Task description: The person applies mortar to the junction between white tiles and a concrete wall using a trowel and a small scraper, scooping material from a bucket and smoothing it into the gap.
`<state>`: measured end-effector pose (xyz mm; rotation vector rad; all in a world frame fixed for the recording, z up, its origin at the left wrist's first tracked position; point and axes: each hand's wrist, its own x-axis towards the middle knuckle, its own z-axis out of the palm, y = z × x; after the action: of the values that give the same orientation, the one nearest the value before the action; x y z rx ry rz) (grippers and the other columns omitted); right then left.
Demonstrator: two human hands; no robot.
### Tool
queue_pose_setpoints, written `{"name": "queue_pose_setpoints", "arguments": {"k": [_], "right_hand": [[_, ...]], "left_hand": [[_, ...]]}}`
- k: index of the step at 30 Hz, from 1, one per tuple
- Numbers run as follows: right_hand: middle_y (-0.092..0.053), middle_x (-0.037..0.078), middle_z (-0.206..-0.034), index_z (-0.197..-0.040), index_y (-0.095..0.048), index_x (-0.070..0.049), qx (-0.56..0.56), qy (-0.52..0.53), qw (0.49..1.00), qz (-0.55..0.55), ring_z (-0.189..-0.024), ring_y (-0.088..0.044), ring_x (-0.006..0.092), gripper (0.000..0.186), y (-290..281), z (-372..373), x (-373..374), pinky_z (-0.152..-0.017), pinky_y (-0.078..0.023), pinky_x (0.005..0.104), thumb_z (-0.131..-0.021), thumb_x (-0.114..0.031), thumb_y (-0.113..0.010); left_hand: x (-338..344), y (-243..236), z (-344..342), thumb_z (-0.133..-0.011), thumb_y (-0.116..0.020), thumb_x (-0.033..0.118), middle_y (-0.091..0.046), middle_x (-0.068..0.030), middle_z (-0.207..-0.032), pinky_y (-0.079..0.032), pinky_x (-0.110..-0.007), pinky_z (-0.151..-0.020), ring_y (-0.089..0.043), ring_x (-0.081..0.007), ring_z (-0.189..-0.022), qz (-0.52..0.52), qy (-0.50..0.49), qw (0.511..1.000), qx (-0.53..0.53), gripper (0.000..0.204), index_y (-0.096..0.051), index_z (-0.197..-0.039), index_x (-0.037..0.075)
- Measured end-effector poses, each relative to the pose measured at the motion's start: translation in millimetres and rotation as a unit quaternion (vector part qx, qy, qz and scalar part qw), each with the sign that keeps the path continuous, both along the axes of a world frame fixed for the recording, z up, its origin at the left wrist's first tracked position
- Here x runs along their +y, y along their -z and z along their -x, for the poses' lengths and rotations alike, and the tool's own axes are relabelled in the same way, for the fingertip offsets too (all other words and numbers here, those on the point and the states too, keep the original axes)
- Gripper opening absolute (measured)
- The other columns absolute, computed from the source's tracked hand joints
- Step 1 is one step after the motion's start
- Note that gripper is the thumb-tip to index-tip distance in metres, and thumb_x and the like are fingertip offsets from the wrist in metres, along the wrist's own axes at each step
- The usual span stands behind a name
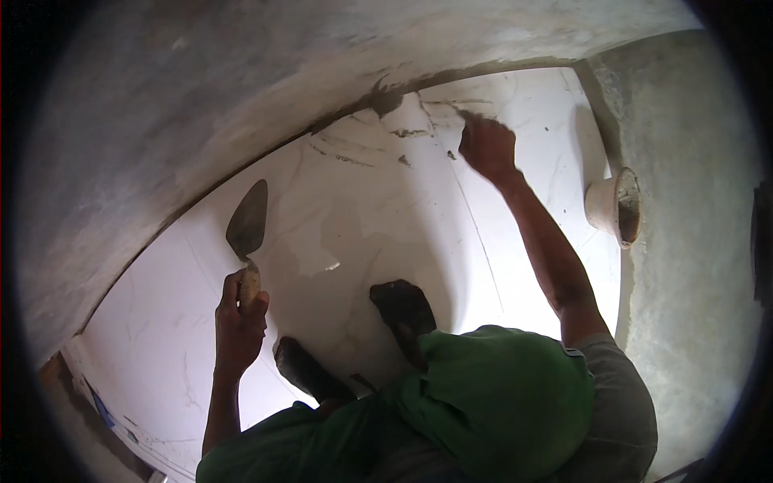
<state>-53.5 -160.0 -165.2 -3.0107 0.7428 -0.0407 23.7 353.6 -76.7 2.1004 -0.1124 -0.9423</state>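
Observation:
My left hand point(240, 318) is closed round the handle of a pointing trowel point(248, 219), its grey blade tilted up above the white floor tiles point(338, 241). Farther off on the right, my right hand point(489, 149) is in a fist low over the tiles by the wall. A thin dark tip shows at its far side; what it belongs to is hidden in the fingers. Just left of that hand, a dark lump of mortar point(386, 103) sits at the foot of the wall. Grey smears and crumbs point(405, 161) lie around it, near a tile joint.
A bare cement wall point(241, 80) curves along the far side, and another point(684, 241) stands at the right. By the right wall is a pale bucket point(602, 203) crusted inside. My dark-shod feet point(403, 310) are on the tiles; green clothing point(507, 402) fills the lower middle.

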Motion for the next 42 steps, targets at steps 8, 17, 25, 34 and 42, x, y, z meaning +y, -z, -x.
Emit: {"name": "queue_pose_setpoints", "arguments": {"k": [8, 17, 25, 34, 42], "right_hand": [[-0.079, 0.023, -0.107, -0.121, -0.077, -0.009, 0.102, 0.130, 0.984, 0.066, -0.103, -0.078, 0.0427, 0.035, 22.5, -61.9, -107.8, -0.089, -0.063, 0.0537, -0.092, -0.018, -0.060], [-0.080, 0.021, -0.106, -0.111, -0.079, -0.011, 0.017, 0.164, 0.986, 0.006, -0.102, -0.077, 0.0433, 0.031, 45.9, -96.6, -45.2, -0.089, -0.062, 0.0542, -0.087, -0.027, -0.068], [-0.079, 0.021, -0.094, -0.098, -0.079, -0.007, 0.017, 0.093, 0.996, 0.002, -0.090, -0.078, 0.0428, 0.024, 38.2, -121.0, 78.8, -0.082, -0.061, 0.0536, -0.090, -0.026, -0.066], [-0.078, 0.023, -0.092, -0.095, -0.079, -0.006, 0.011, 0.084, 0.996, -0.027, -0.088, -0.078, 0.0421, 0.021, 40.9, -134.8, 141.7, -0.080, -0.061, 0.0525, -0.085, -0.022, -0.069], [-0.077, 0.021, -0.087, -0.094, -0.077, -0.005, 0.047, 0.023, 0.998, -0.044, -0.085, -0.077, 0.0403, 0.019, 44.0, -148.3, 206.5, -0.078, -0.061, 0.0521, -0.085, -0.018, -0.067]], "left_hand": [[7.1, -4.4, -1.1, -0.105, -0.063, 0.022, -0.065, -0.0088, -0.091, -0.050, -0.034, -0.057, -0.058, -0.0138, -0.063, -0.003, -0.012, 1.000, 0.016, 0.045, -0.051, -0.143, 0.002], [52.0, 0.5, 0.9, -0.107, -0.061, 0.022, -0.066, -0.0096, -0.091, -0.051, -0.035, -0.057, -0.060, -0.0149, -0.063, -0.049, -0.051, 0.996, 0.047, 0.043, -0.051, -0.143, 0.002], [65.5, 2.7, 0.1, -0.108, -0.065, 0.033, -0.067, -0.0103, -0.090, -0.052, -0.037, -0.062, -0.060, -0.0170, -0.065, 0.004, -0.013, 0.999, 0.041, 0.049, -0.051, -0.145, 0.004], [87.3, 8.5, 0.5, -0.106, -0.065, 0.028, -0.066, -0.0104, -0.087, -0.051, -0.036, -0.062, -0.060, -0.0165, -0.065, 0.021, -0.038, 0.998, 0.054, 0.047, -0.051, -0.143, 0.004], [101.7, 26.7, 5.2, -0.106, -0.064, 0.032, -0.065, -0.0104, -0.086, -0.051, -0.035, -0.058, -0.059, -0.0155, -0.063, 0.039, -0.017, 0.999, 0.022, 0.048, -0.052, -0.144, 0.005]]}}
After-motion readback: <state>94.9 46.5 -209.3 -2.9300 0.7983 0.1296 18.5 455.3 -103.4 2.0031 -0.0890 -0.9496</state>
